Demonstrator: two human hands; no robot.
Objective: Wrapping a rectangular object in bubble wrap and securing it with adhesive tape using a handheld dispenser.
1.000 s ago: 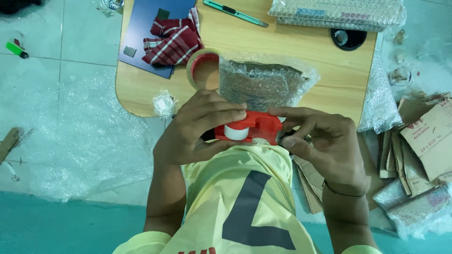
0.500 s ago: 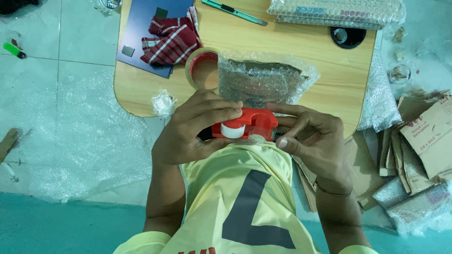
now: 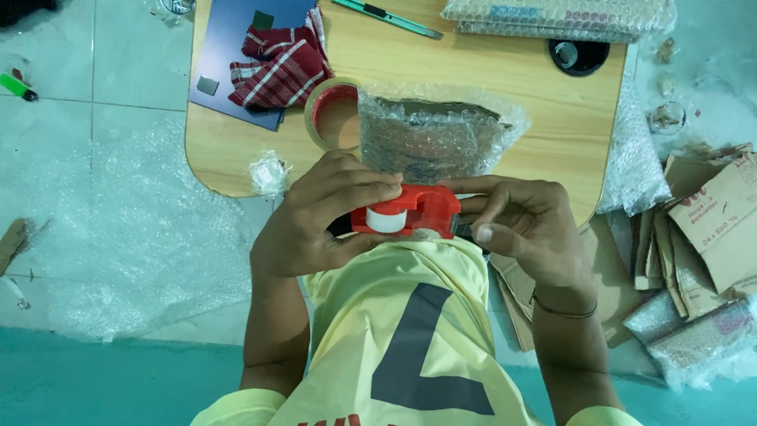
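Both hands are raised close to the person's chest, over the near edge of the bench (image 3: 236, 150). The left hand (image 3: 319, 217) grips one end of a red tape dispenser (image 3: 410, 213), fingers curled over its top and thumb beneath. The right hand (image 3: 524, 229) grasps the other end, fingers wrapped round the body, thumb forward. The dispenser lies level between the two hands, its white roll core facing the camera.

Just beyond the hands, on the bench, lies a flat piece of cardboard wrapped in bubble wrap (image 3: 434, 134); its near edge almost meets the dispenser, contact not resolvable. Beside the parcel, beyond the left hand, a roll of tape (image 3: 315, 118) with a red inner face lies flat. Just outside the left hand, at the bench edge, sits a small crumpled wad of clear film (image 3: 268, 173).

Farther beyond the left hand: a red checked cloth (image 3: 280, 67) lying on a dark blue board (image 3: 229, 47). At the far edge of the bench: a green utility knife (image 3: 386, 17), a long bubble-wrapped bundle (image 3: 552, 16) and a black round hole (image 3: 578, 54).

On the floor, outside the right hand: cardboard scraps (image 3: 710, 213). Outside the left hand: a sheet of bubble wrap (image 3: 118, 229).
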